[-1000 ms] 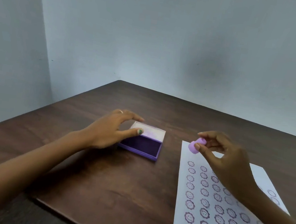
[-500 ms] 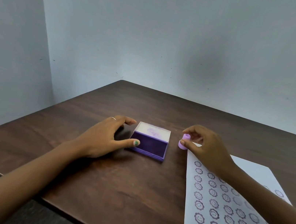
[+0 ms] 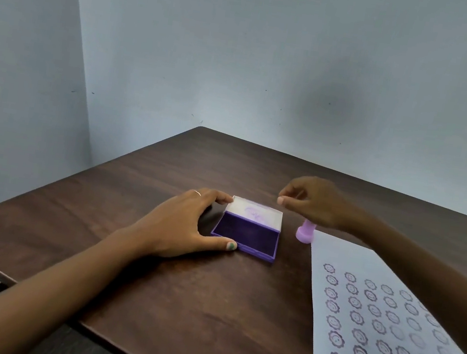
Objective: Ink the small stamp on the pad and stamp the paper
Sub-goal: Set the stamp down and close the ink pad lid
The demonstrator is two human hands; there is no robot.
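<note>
The purple ink pad (image 3: 248,233) lies open on the dark wooden table (image 3: 149,285), its clear lid tilted back. My left hand (image 3: 182,226) rests beside it, thumb at the front corner and fingers at the lid's back corner. The small lilac stamp (image 3: 305,231) stands on the table between the pad and the top left corner of the white paper (image 3: 345,254). My right hand (image 3: 313,201) hovers just above and behind the stamp, fingers loosely curled with nothing in them. Rows of purple smiley flower prints cover the paper.
Pale blue walls meet in a corner behind the table. The table's front edge (image 3: 111,340) runs diagonally at the lower left. My right forearm (image 3: 422,281) crosses above the paper's upper part.
My right hand carried the stamp left off the paper, set it down beside the pad and let go. My left hand stayed on the pad.
</note>
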